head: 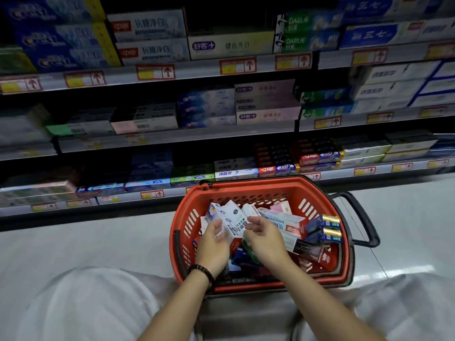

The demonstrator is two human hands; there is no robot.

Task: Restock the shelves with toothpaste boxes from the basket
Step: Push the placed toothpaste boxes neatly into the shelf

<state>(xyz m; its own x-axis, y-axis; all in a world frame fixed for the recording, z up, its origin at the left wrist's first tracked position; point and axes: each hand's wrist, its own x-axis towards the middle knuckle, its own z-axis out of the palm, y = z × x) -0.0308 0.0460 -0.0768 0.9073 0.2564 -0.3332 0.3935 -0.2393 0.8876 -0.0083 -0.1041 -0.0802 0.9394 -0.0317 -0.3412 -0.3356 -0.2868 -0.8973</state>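
Observation:
A red plastic basket [317, 193] stands on the floor in front of the shelves, filled with several toothpaste boxes. A white and blue box [232, 221] leans upright in the middle of the heap. My left hand [213, 244] hovers at that box's left side, fingers relaxed and loosely curved. On the box's right, my right hand [264, 238] also has loosely curved fingers, just over the pile. Neither hand clearly grips anything. Two blue boxes with gold ends [325, 228] lie at the basket's right side.
Three shelf levels [172, 134] of stacked toothpaste boxes run across the view, with red and yellow price tags on the rails. The basket's black handle [364, 217] sticks out to the right. My knees in light trousers frame the bottom; grey floor lies around.

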